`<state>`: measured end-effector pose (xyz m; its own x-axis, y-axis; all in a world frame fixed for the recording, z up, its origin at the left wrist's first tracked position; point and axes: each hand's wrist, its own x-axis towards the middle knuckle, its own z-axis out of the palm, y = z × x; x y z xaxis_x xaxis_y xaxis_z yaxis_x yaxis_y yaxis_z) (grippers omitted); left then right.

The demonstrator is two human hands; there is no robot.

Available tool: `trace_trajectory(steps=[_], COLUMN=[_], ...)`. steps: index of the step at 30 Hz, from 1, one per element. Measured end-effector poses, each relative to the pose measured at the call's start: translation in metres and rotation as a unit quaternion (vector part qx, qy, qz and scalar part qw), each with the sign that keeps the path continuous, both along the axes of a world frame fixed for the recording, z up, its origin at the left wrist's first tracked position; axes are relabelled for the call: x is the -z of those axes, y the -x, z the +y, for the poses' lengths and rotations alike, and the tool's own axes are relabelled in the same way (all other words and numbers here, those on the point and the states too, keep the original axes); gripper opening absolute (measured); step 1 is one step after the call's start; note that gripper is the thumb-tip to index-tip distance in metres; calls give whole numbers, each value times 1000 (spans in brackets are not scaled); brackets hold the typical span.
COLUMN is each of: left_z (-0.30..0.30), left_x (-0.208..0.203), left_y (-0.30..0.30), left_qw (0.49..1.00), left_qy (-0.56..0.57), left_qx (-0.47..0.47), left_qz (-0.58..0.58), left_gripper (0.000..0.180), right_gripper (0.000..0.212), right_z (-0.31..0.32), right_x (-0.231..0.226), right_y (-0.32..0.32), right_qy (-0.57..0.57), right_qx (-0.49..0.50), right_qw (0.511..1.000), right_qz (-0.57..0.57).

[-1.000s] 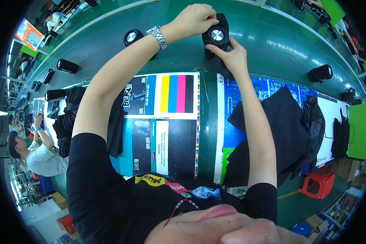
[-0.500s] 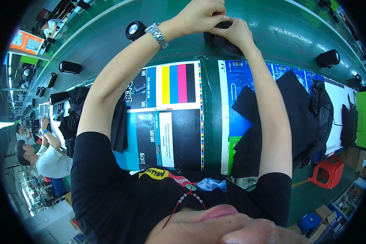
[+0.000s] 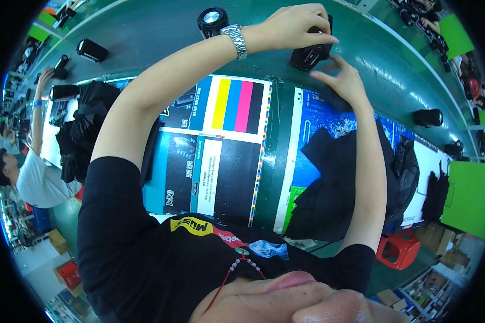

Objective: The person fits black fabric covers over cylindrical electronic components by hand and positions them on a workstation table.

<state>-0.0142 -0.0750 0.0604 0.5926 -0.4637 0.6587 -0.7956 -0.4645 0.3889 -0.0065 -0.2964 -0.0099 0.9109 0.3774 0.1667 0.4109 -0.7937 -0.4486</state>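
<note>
My left hand, with a silver metal watch at its wrist, has its fingers closed around a black cylindrical speaker over the green belt. Close to the speaker's lower right side is my right hand, its thumb and fingers spread apart and touching nothing I can see. A dark shape under the right palm is too unclear to name. Another black speaker with a round silver end stands on the belt beyond my left wrist.
More black speakers lie along the belt, one at the left and one at the right. Printed sheets cover the table, with black fabric pieces on the right. A co-worker reaches in at the left. A red stool stands lower right.
Both hands, together over a dark object before, have separated. The left hand has shifted right and now holds the speaker; the right hand has moved lower right and spread its fingers.
</note>
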Motion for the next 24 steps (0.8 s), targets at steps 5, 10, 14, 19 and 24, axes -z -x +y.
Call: trace_trajectory(steps=[5,10,14,19,24], left_z=[-2,-48,-75,-64,-86], left_x=[27,67,88,118,131], left_y=[-73,-72,-64,-64,-71], left_qw=[946,673,694,634,674], left_qy=[281,544,574,649,658], left_qx=[-43,-11,51,51,-10], left_qz=[158,501,432,418,335], left_gripper=[34,54,56,43,45], right_gripper=[47,44,44,31,42], right_z=[-46,-2,44,54,45], right_x=[-4,9,28,47,79], right_y=[-39,-78,-88,-67,-55], right_qy=[7,-471,-692,-619,-598], right_qx=[16,216,127,161,124], right_qw=[989,836,671,763,790], right_qz=[146,181,233,91,-47])
